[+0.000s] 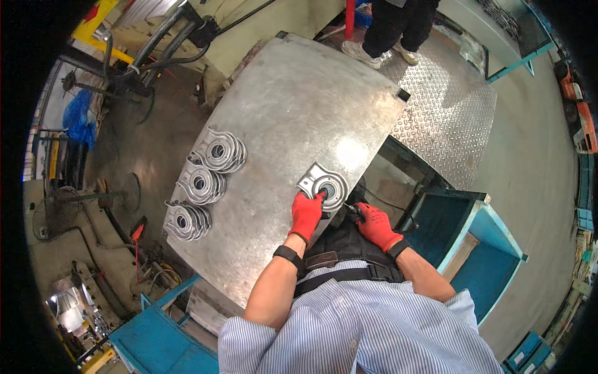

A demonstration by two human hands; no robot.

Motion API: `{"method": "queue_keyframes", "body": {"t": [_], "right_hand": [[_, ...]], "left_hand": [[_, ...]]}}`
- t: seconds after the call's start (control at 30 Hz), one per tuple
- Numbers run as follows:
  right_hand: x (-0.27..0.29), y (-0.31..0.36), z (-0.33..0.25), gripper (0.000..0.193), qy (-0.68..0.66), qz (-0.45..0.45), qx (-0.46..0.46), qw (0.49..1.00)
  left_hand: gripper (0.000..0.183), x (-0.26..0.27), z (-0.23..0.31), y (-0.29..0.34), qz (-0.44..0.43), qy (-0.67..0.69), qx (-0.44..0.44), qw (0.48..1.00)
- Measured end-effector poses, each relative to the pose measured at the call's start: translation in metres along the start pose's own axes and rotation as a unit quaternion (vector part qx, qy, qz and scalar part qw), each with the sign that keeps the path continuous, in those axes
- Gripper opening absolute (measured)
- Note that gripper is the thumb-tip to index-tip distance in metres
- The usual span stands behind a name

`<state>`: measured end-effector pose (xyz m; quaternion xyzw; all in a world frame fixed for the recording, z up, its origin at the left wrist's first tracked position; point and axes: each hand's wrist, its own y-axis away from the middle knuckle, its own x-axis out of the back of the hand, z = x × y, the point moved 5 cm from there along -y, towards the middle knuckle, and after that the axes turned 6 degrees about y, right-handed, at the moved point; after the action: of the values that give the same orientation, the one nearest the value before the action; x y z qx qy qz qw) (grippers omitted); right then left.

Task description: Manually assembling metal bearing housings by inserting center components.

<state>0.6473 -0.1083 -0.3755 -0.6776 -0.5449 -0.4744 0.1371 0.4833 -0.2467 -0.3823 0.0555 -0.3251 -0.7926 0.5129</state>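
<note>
A grey cast metal bracket (335, 182) with a round ringed body and a flat lug lies at the table's near right edge. My left hand (307, 215), in a red glove with dark fingertips, grips the bracket's near left side, its fingertips by the central hole. In a matching glove, my right hand (377, 226) is closed around a thin dark hand tool (351, 207). The tool's tip is close to the ring's right rim; whether it touches I cannot tell. Its exact kind is too small to make out.
Three overlapping stacks of similar brackets, far (224, 151), middle (202, 184) and near (189, 221), line the left side of the metal table (293, 106). Blue metal bins (479, 249) stand at the right. Another person's legs (398, 28) are beyond the table, beside tread-plate flooring (445, 106).
</note>
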Motion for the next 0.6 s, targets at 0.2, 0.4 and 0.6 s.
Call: {"method": "queue_keyframes", "body": {"t": [0.2, 0.4, 0.6], "right_hand": [[-0.009, -0.001, 0.005, 0.044, 0.012, 0.005, 0.004, 1.0], [-0.004, -0.001, 0.001, 0.042, 0.014, 0.011, 0.002, 1.0], [-0.001, 0.001, -0.003, 0.044, 0.009, 0.024, 0.002, 1.0]], "left_hand": [[0.033, -0.002, 0.001, 0.0, 0.01, -0.034, -0.051, 0.998], [0.034, -0.001, -0.008, -0.005, 0.019, -0.074, -0.048, 0.996], [0.022, -0.002, -0.008, -0.005, 0.033, -0.053, -0.104, 0.993]]}}
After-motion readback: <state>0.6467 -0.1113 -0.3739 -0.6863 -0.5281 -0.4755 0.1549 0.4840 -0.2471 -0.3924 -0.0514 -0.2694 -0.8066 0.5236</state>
